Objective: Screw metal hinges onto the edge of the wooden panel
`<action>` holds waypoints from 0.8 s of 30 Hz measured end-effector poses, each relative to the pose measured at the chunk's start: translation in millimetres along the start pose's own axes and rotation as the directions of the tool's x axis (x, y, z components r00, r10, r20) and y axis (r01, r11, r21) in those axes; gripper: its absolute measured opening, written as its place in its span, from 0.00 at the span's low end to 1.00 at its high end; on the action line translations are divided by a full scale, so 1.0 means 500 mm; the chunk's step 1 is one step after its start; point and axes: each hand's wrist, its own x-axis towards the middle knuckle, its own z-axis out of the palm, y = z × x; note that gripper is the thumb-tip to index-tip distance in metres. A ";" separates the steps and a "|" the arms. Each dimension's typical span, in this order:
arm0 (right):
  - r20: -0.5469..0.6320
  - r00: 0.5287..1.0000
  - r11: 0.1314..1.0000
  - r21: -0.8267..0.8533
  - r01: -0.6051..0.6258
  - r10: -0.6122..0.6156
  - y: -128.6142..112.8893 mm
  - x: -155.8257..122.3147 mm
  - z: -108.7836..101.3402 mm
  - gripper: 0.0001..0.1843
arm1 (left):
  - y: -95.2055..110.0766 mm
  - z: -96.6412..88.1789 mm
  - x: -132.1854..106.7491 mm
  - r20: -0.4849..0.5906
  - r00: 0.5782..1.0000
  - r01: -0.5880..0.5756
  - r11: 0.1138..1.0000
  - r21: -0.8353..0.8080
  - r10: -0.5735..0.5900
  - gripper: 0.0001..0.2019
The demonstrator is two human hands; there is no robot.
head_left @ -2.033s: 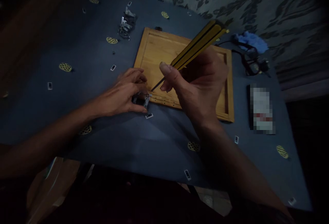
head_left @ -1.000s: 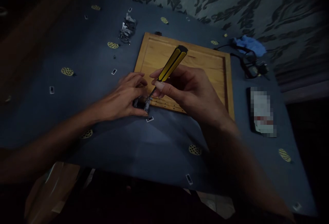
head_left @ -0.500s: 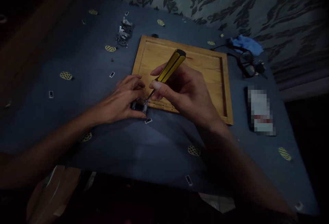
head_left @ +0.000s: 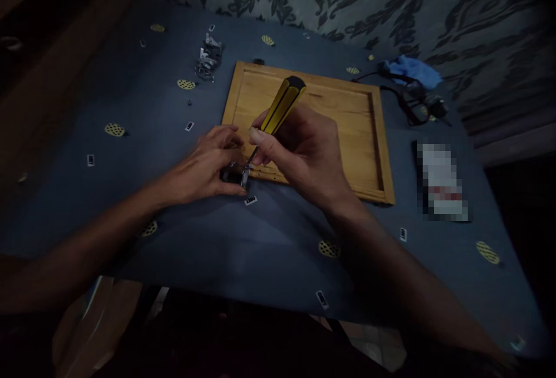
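My right hand [head_left: 304,155] grips a yellow and black screwdriver [head_left: 280,109], handle tilted up and away, tip down on a small metal part [head_left: 238,175]. My left hand [head_left: 204,167] has its fingers closed round that part, pinning it on the dark blue table [head_left: 243,250] at the near left corner of a wooden board [head_left: 347,117]. The part is mostly hidden under my fingers.
A cluster of metal parts [head_left: 208,57] lies at the back left. Glasses [head_left: 419,106] and a blue cloth [head_left: 410,71] sit at the back right, a flat dark object [head_left: 443,181] to the right. Small tags and yellow dotted discs are scattered over the table.
The screwdriver has swung from a flat angle with its tip raised to steeper, tip down onto the metal part. My left hand has stayed on the part.
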 end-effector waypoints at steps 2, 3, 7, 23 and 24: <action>-0.004 1.000 1.000 -0.008 -0.008 0.008 0.006 0.001 0.001 0.22 | -0.001 0.000 0.000 0.005 1.000 0.003 1.000 0.001 -0.003 0.21; -0.005 1.000 1.000 -0.010 -0.011 0.011 0.009 0.001 0.001 0.22 | -0.002 0.000 0.000 0.008 1.000 0.008 1.000 0.002 -0.008 0.22; -0.004 1.000 1.000 -0.007 -0.025 0.025 0.015 0.002 -0.001 0.22 | -0.005 0.000 -0.001 0.005 1.000 0.008 1.000 -0.011 -0.008 0.24; 0.026 1.000 1.000 0.017 -0.015 0.015 0.009 -0.003 -0.001 0.14 | -0.003 0.003 -0.001 -0.017 1.000 0.008 0.999 -0.037 -0.009 0.21; 0.025 1.000 1.000 0.011 -0.016 0.016 0.010 -0.003 -0.001 0.15 | -0.003 0.003 -0.001 -0.019 1.000 0.007 0.999 -0.034 -0.008 0.21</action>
